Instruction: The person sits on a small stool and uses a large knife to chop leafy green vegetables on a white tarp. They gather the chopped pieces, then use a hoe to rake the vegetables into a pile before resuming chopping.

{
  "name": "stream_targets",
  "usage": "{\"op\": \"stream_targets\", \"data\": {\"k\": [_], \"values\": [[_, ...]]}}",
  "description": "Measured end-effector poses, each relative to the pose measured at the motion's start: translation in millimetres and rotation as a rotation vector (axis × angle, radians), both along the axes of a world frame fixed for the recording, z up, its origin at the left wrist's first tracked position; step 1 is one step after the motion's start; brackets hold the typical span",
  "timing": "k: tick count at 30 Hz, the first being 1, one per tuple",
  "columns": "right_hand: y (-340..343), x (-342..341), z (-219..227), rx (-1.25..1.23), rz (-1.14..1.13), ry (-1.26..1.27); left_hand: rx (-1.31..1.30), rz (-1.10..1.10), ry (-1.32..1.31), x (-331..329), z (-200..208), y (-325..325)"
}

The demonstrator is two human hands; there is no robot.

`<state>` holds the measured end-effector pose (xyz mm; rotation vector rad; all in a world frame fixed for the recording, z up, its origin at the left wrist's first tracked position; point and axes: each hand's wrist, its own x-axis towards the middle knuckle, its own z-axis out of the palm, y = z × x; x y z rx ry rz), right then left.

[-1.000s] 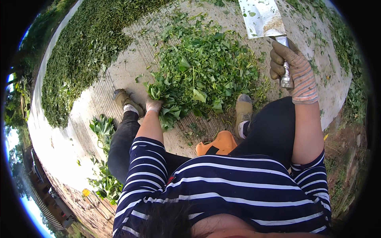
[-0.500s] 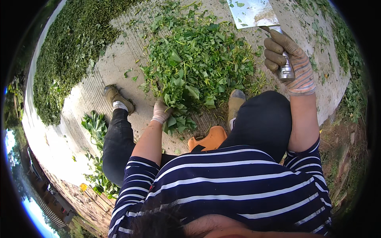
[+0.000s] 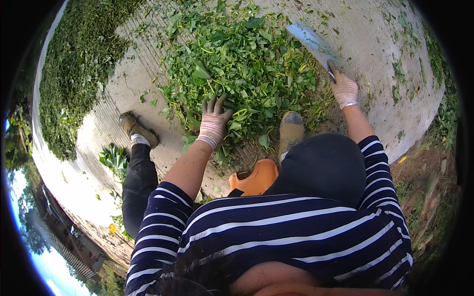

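Observation:
A broad heap of chopped green leaves and stems [image 3: 247, 69] lies on the concrete in front of me. My left hand [image 3: 215, 118], in a glove with a dark palm side and striped back, rests on the heap's near edge. Its fingers are spread and point away from me, with leaves beneath and beside them. My right hand [image 3: 343, 86], gloved too, is closed around the handle of a cleaver [image 3: 311, 43]. The cleaver's wide blade, flecked with leaf bits, reaches up and left to the heap's right edge.
My shoes [image 3: 291, 129] stand either side of the heap's near edge. Between my legs is an orange plastic seat [image 3: 256, 177]. Uncut leafy stems [image 3: 114, 160] lie by my left leg. A large spread of darker cut greens [image 3: 79, 74] covers the ground at far left.
The cleaver has come down from its raised position to the heap's right side, its blade turned. My left hand has let go of the leafy bunch and moved right and farther onto the heap.

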<state>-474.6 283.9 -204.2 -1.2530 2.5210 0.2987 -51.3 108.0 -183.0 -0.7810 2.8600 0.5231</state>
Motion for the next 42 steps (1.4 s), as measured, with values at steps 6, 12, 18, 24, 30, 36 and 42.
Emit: {"op": "stream_targets", "data": {"k": [6,12,18,24,30,36,42], "values": [[12,5,-36,0.021,-0.145,-0.171,0.293,0.048,-0.284,-3,-4,-5],[2,37,-20,-0.334,0.234,-0.024,1.271,1.101,0.621,51,12,-10],[-25,115,1,0.230,0.898,-0.803,0.501,-0.030,-0.387,80,29,16],[-79,166,3,0.495,1.194,-0.749,0.537,-0.343,-0.600,6,-13,31],[-162,155,12,0.090,0.642,-1.142,0.550,-0.049,-0.178,-25,-28,-44],[-247,78,4,-0.254,0.151,-1.181,0.949,0.707,0.317,-9,-64,-145],[-285,61,-24,-0.146,-0.131,-0.563,0.388,0.580,0.029,-17,-89,-169]]}}
